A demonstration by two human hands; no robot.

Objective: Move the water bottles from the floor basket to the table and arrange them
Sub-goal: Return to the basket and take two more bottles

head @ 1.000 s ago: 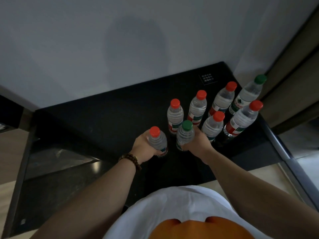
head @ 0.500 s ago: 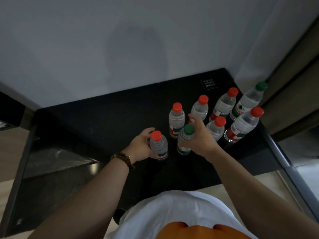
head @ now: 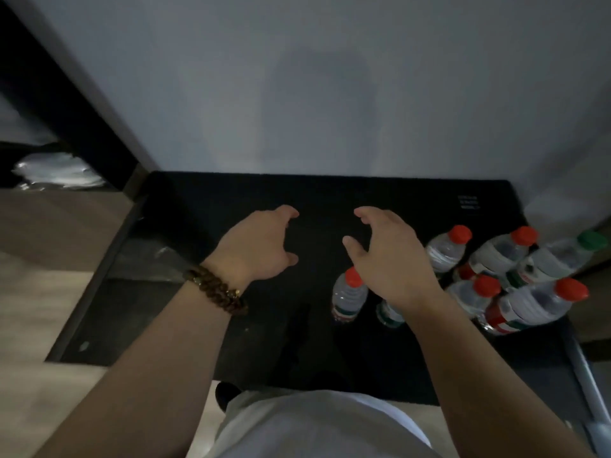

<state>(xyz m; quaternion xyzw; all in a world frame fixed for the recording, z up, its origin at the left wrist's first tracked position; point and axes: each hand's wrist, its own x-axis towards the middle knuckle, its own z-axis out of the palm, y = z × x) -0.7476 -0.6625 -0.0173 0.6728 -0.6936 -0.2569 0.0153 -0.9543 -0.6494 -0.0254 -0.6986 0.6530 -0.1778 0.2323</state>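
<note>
Several clear water bottles stand upright in a cluster on the right part of the black table (head: 231, 200). Most have red caps, such as the nearest red-capped bottle (head: 349, 295); one at the far right has a green cap (head: 562, 256). Another bottle (head: 390, 312) is mostly hidden under my right wrist. My left hand (head: 261, 246), with a bead bracelet on its wrist, hovers over bare table with loosely curved fingers and holds nothing. My right hand (head: 390, 256) hovers just left of the cluster, fingers relaxed, also holding nothing. The floor basket is out of view.
A pale wall rises right behind the table. A dark frame and a shelf with something white (head: 56, 170) lie at the far left. A small white label (head: 468, 203) sits at the table's back right. A metal rail (head: 588, 375) runs along the right edge.
Both hands have let go of the two front bottles and lifted away toward the table's middle. The camera has turned left, so the bottle cluster now sits at the right.
</note>
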